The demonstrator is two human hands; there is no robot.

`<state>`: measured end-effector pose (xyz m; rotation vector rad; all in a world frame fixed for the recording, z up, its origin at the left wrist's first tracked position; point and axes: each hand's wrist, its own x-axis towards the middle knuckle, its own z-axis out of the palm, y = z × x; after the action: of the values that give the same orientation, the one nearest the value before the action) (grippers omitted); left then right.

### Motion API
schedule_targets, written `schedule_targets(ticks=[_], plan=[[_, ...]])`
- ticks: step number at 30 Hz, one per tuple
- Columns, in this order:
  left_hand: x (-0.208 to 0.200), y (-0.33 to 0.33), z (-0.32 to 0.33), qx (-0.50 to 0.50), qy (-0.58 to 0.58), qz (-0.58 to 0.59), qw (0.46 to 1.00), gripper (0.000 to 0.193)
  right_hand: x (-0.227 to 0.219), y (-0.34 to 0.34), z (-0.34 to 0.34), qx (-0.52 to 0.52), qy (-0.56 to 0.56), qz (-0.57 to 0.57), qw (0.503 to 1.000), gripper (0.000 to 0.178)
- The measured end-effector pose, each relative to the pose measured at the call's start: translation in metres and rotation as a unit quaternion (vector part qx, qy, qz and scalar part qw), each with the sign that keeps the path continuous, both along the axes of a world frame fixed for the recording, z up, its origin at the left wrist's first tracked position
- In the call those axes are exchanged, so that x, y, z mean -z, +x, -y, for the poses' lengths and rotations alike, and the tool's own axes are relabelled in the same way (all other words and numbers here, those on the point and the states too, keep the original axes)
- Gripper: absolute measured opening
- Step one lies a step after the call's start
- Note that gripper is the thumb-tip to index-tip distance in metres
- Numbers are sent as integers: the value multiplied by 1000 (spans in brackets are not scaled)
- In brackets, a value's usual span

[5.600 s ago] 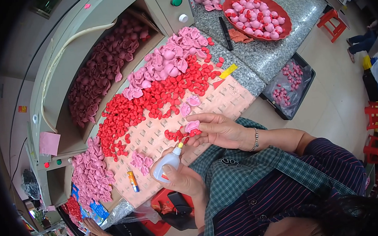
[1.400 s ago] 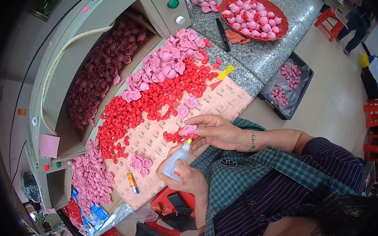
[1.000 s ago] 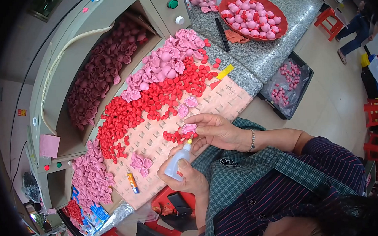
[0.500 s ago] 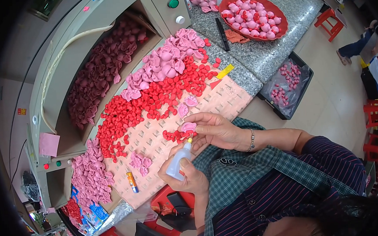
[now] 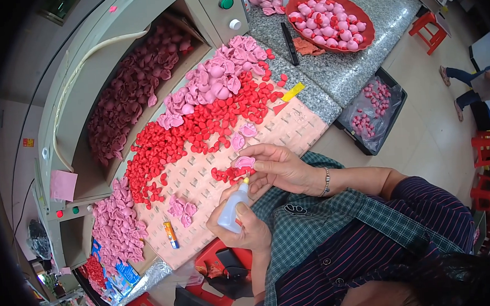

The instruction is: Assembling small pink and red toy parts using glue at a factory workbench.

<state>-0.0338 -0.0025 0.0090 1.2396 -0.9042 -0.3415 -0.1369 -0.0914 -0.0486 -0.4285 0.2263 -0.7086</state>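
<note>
My left hand (image 5: 252, 229) is wrapped round a translucent squeeze bottle (image 5: 232, 211) with a yellow tip. A small pink molded shell piece (image 5: 244, 162) is pinched between the fingers of my right hand (image 5: 279, 166). The bottle's nozzle points up, just below that piece; whether the two touch I cannot tell. Beneath my hands, a small group of red bean-shaped pieces (image 5: 224, 175) lies on the pink patterned mat (image 5: 196, 173). Two loose pink shells (image 5: 247, 130) rest just beyond my right hand, and a small cluster of pink shells (image 5: 182, 212) lies to the left.
Heaps of red pieces (image 5: 215, 118) and pink shells (image 5: 207, 82) line the mat's far side, before a grey machine (image 5: 64, 136) with an open bay. A red bowl (image 5: 360, 16) holds pink balls. A small tube (image 5: 171, 235) lies near the front edge. A person walks at far right.
My hands and the pink piece keep nearly the same place; the bottle has shifted only slightly. At far right, the walking person has moved nearer, with the legs now spread in a stride.
</note>
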Motion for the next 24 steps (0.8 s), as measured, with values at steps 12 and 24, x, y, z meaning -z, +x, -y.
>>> schedule_targets(ticks=[12,24], plan=[[1,1,1,-6,-4,28,1000,27,-4,0,2,-4,40,16,999,40],[4,0,3,2,-15,22,1000,28,0,0,3,-21,29,18,999,41]])
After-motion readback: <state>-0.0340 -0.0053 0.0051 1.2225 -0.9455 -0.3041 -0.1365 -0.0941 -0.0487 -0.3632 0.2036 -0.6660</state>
